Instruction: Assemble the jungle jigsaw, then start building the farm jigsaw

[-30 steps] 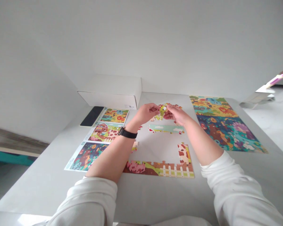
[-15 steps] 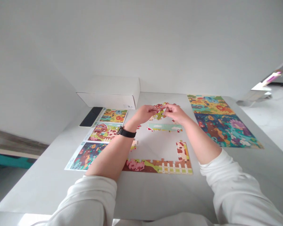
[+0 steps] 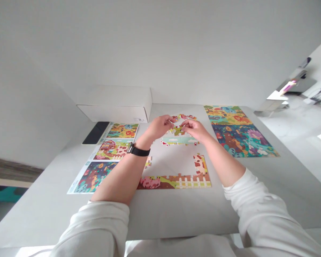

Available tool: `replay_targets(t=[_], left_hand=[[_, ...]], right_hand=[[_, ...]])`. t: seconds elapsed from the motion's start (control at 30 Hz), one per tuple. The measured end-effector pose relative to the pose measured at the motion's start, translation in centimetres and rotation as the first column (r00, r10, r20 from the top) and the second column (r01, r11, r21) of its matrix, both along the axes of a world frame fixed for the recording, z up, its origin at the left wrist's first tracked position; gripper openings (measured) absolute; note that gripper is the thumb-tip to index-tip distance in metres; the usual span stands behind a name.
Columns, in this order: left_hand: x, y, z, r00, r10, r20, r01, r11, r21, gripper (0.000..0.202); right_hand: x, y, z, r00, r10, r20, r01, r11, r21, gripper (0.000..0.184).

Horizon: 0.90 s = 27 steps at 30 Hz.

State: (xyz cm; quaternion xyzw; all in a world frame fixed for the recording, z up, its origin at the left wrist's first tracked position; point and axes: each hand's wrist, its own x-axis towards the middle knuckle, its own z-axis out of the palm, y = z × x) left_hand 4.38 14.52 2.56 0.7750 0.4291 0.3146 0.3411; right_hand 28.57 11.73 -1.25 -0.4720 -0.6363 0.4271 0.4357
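A green jigsaw puzzle piece (image 3: 178, 130) is held up at its right edge by my right hand (image 3: 194, 130), whose thumb and fingers pinch it. My left hand (image 3: 160, 127) hovers just left of that piece, fingers curled but apart, with nothing visible between them. Loose puzzle pieces (image 3: 187, 117) in red and green lie behind both hands, partly covered. In front of the hands is a joined sky strip (image 3: 180, 140). Nearer me lies a joined puzzle border (image 3: 173, 182) with a pig and white fence, and its right side rises to a cow piece (image 3: 199, 163).
Three picture cards (image 3: 113, 148) lie on the left, partly under my left forearm, beside a black phone (image 3: 96, 132). A white box (image 3: 115, 107) stands against the wall. Two finished puzzles (image 3: 243, 137) lie to the right on the grey table (image 3: 176, 214).
My left fingers have come away from the green puzzle piece, while my right hand stays on it. The whole view has shifted, so things on the table appear further left.
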Motion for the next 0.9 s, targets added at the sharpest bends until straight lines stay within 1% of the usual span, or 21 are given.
replay_targets(t=[0.13,0.3,0.37,0.5,0.57,0.63,0.73,0.9], left_hand=[[-0.1,-0.9,0.3,1.0,-0.003,0.008,0.003,1.0,0.001,0.025],[0.8,-2.5,1.1,0.992,0.061,-0.11,-0.052,0.995,0.084,0.031],[1.2,-2.9,1.0,0.99,0.038,-0.136,-0.026,0.996,0.09,0.03],[1.6,-3.4,0.2,0.986,-0.091,-0.139,0.088,0.996,-0.026,0.025],[1.5,-3.7,-0.2,0.983,-0.132,-0.125,0.123,0.99,-0.072,0.024],[1.4,-4.1,-0.6,0.983,-0.148,-0.104,0.14,0.987,-0.081,0.021],[1.0,-4.7,-1.0,0.987,-0.141,-0.077,0.135,0.988,-0.076,0.019],[0.4,-5.7,-1.9,0.991,-0.126,-0.047,0.121,0.988,-0.093,0.021]], right_hand=[[0.3,-0.8,0.2,1.0,-0.011,-0.027,0.011,1.0,-0.027,0.034],[0.9,-2.1,0.1,0.999,-0.034,-0.04,0.033,0.999,-0.023,0.037],[1.3,-2.6,-0.1,0.998,-0.039,-0.055,0.038,0.999,-0.023,0.037],[2.1,-4.0,-0.5,0.996,-0.038,-0.078,0.034,0.998,-0.048,0.04],[2.3,-4.7,-0.6,0.997,-0.047,-0.067,0.043,0.997,-0.062,0.042],[2.4,-5.4,-0.7,0.998,-0.052,-0.046,0.048,0.996,-0.076,0.043],[2.3,-6.2,-1.0,0.999,-0.047,-0.019,0.045,0.996,-0.072,0.043],[1.8,-7.0,-1.3,1.0,-0.023,-0.015,0.022,0.999,-0.049,0.04]])
